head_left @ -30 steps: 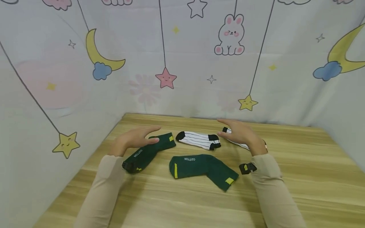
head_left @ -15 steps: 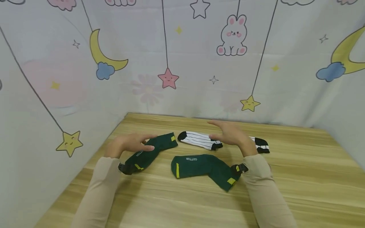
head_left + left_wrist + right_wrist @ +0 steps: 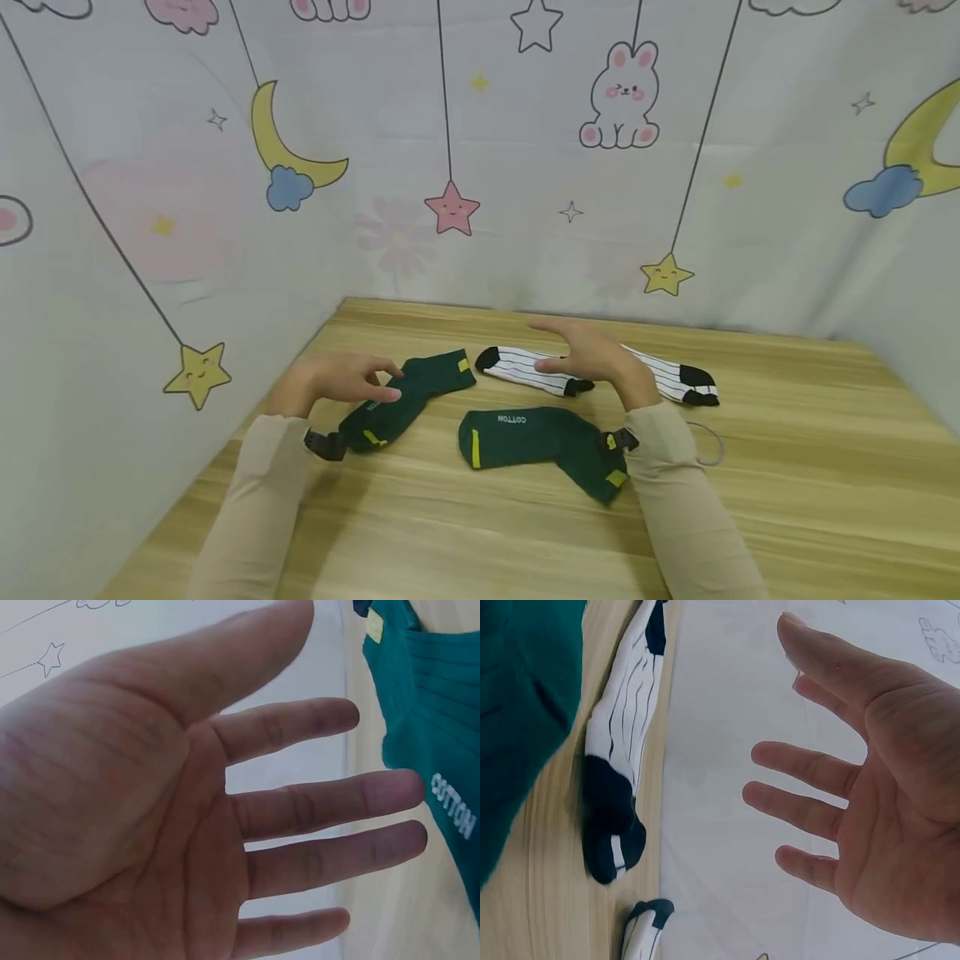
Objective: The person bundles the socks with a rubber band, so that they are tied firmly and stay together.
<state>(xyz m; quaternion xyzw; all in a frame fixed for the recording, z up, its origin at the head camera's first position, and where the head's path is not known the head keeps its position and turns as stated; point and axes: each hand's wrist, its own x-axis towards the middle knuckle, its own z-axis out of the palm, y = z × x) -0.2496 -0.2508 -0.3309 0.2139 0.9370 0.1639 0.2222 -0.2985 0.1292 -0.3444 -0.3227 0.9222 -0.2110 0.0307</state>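
My left hand (image 3: 341,379) hovers with spread fingers over a dark green sock (image 3: 435,377) at the left of the table. The left wrist view shows its bare palm, with the sock's COTTON lettering beyond the fingertips. Another green sock (image 3: 510,442) lies bent in the middle, its yellow-tabbed cuff near my right wrist. My right hand (image 3: 588,354) is held above a white striped sock (image 3: 517,367) with black heel and toe, covering part of it. Its palm (image 3: 885,772) has nothing in it. A second striped sock (image 3: 667,375) lies to the right, partly behind that hand.
All the socks lie flat on a wood-grain table (image 3: 480,533). A pale curtain (image 3: 510,258) printed with stars, moons and a rabbit stands along the back and sides. A thin grey loop (image 3: 720,446) shows beside my right sleeve, and dark camera mounts (image 3: 326,444) sit at the wrists.
My right hand has moved left, from over the right striped sock to the middle one, uncovering more of the former. The left hand has drawn slightly left and down. The socks stay put.
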